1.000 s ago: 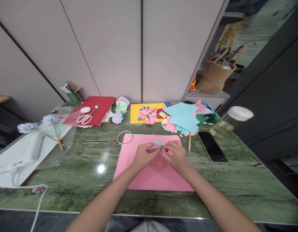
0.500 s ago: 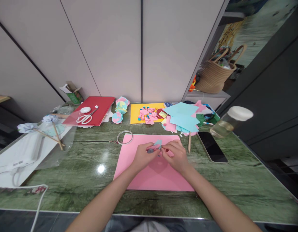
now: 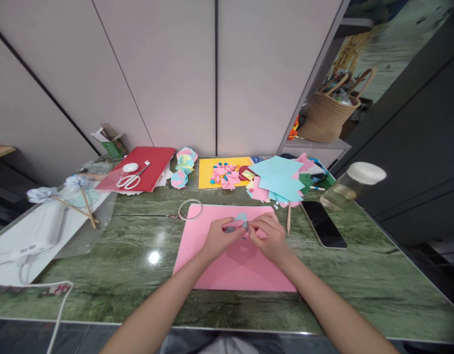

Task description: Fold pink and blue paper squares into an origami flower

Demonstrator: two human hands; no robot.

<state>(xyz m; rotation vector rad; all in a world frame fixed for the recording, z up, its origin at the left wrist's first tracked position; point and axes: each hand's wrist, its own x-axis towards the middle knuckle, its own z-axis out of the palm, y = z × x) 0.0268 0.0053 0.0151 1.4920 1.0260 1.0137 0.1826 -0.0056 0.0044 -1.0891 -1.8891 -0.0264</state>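
Over 1 pink sheet [image 3: 241, 273], left hand [image 3: 220, 237] and right hand [image 3: 271, 237] pinch 1 pink-and-blue paper [image 3: 241, 218].

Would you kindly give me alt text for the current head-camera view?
A left hand holds a small pink-and-blue paper piece over a pink sheet, the right hand at its edge. Scissors lie far left, a smartphone right.

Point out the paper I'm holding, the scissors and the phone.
Paper [image 3: 241, 217]: head view, on its light blue upper part.
Scissors [image 3: 134, 178]: head view, where handles meet blades.
Phone [image 3: 324, 224]: head view, middle of its dark screen.
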